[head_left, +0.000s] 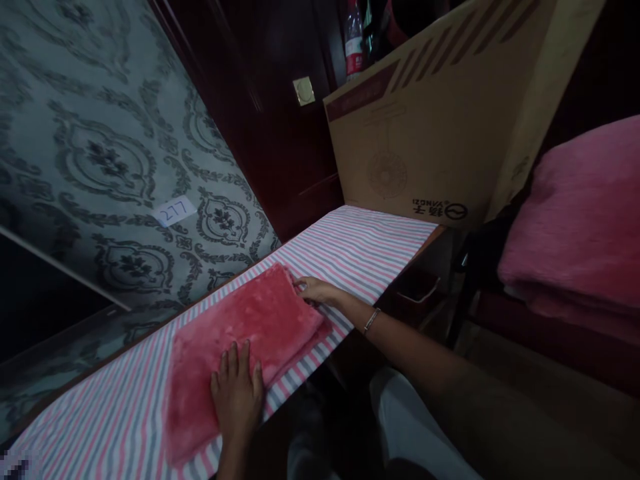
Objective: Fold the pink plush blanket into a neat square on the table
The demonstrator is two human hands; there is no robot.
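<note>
The folded coral plush cloth [260, 313] lies flat on the striped cover [360, 233] of the narrow tabletop [425, 245], its layers showing along the edge nearest you. Your left hand [239, 393] rests on top of it near that edge, its grip opened out flat with the fingers a little spread, holding nothing. Your right hand [316, 291], below a bracelet [372, 321] on the wrist, has its fingers curled at the cloth's right-hand end; they are partly hidden, so you cannot tell whether that grip is closed on the fabric. Past it, a cardboard box [435, 127] stands at the tabletop's far end, with a red-labelled bottle [354, 43] behind its upper edge. A pink plush bundle [580, 207] sits off to your right, and a paper marked 277 [175, 211] is on the patterned wall [115, 160] to your left.
</note>
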